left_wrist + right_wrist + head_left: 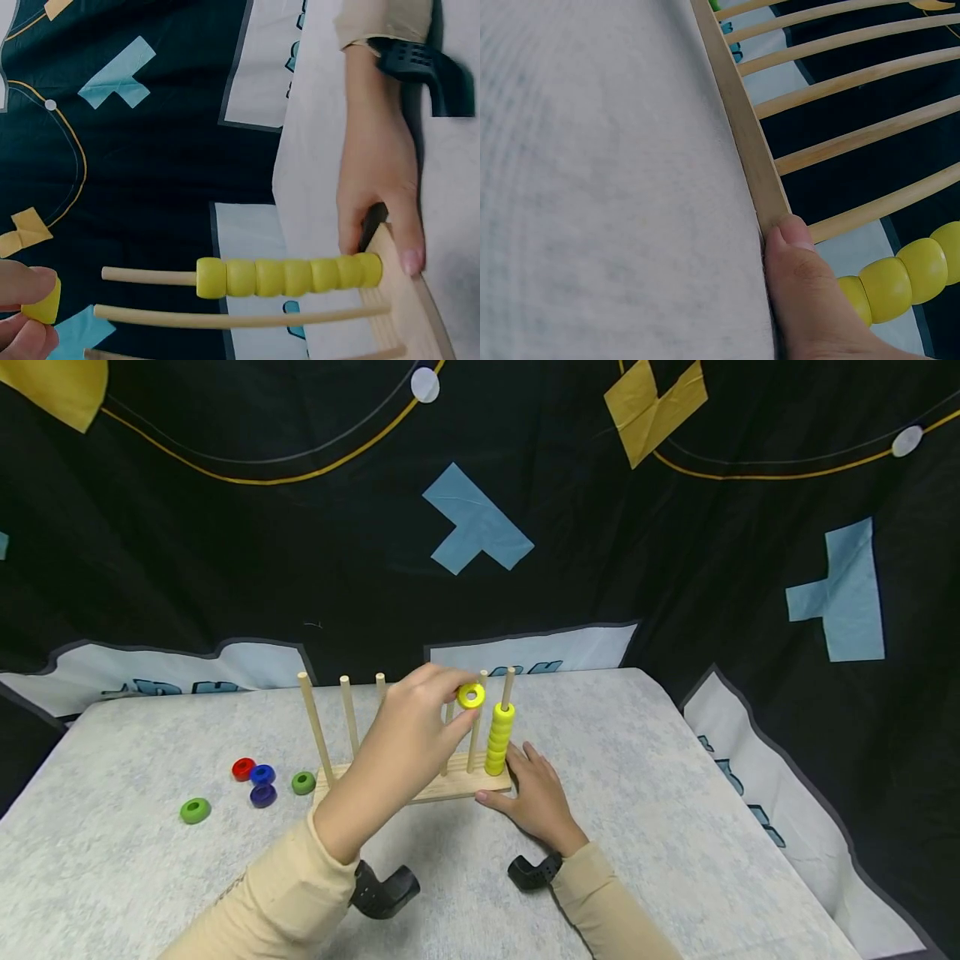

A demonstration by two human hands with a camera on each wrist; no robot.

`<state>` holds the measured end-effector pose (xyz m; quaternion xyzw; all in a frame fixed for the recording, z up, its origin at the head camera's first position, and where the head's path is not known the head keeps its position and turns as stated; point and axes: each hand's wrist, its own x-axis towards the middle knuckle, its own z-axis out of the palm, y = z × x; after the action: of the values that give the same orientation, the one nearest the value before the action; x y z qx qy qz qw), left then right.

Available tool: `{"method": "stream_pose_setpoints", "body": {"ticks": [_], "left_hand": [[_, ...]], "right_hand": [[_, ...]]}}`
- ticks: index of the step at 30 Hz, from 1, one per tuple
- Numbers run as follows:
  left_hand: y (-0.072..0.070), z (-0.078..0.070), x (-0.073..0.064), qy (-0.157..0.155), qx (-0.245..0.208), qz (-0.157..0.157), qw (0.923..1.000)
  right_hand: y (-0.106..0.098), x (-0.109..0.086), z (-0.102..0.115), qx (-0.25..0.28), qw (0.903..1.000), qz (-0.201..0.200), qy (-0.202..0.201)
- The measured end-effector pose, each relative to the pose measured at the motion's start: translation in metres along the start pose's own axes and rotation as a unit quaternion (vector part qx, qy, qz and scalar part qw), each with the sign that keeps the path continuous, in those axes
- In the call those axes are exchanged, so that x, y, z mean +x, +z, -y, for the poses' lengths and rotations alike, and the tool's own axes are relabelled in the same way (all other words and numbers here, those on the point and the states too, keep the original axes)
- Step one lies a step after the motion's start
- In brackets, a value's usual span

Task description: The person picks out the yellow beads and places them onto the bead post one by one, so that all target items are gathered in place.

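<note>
My left hand (pixel 423 722) pinches a yellow bead (pixel 463 700) between thumb and fingertips, up near the tops of the pegs. In the left wrist view this bead (pixel 46 304) is apart from the tip of the rightmost peg (pixel 150 275). Several yellow beads (pixel 499 739) are stacked on that peg, whose top stays bare. The pegs rise from a wooden base (pixel 450 785), partly hidden behind my left arm. My right hand (pixel 536 797) grips the right end of the base, its thumb (pixel 802 277) on the front edge and fingers behind.
Loose beads lie on the table to the left: a red one (pixel 243 768), a blue one (pixel 262 774), a dark blue one (pixel 263 795) and two green ones, one (pixel 303 782) close to the base. A dark cloth (pixel 337 568) hangs behind the grey table (pixel 637 760).
</note>
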<state>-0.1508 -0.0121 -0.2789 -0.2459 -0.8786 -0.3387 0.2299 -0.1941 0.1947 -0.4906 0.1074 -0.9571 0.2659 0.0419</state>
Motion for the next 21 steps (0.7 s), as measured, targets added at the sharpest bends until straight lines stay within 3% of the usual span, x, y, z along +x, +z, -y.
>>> {"method": "stream_pose_setpoints", "body": {"ticks": [9, 21], "left_hand": [[0.02, 0.0, 0.035, 0.001, 0.002, 0.027, 0.9996], [0.036, 0.003, 0.054, -0.002, 0.021, 0.078, 0.9967]], "right_hand": [[-0.001, 0.0, -0.001, 0.004, 1.0, 0.003, -0.003], [-0.001, 0.002, -0.003, 0.001, 1.0, 0.006, -0.002]]}}
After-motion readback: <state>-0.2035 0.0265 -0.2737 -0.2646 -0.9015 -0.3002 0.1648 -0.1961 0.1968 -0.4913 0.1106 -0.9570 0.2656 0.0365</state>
